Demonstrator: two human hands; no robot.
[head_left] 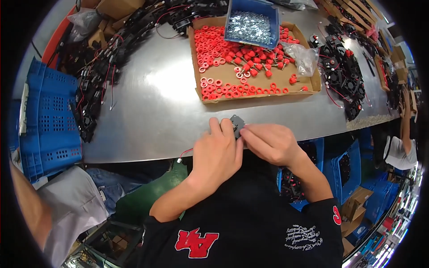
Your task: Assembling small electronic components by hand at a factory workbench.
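Just over the table's near edge, a small dark fan (pixel 237 124) with a flat grey face is held between my two hands. My left hand (pixel 216 152) is closed around its left side, the fingers partly covering it. At its right edge, my right hand (pixel 273 142) pinches with thumb and fingertips; whether a small part sits in that pinch is hidden. A red wire ending in a white connector (pixel 180 159) sticks out left of my left hand, over the table edge.
Beyond my hands, a shallow cardboard tray (pixel 259 98) holds red rings and red-headed screws. A blue bin (pixel 275 33) of small metal parts rests on it, beside a clear plastic bag (pixel 305 60). Black fans (pixel 343 73) lie in heaps both sides. A blue crate (pixel 53 120) stands left, near another person's arm (pixel 31 205).
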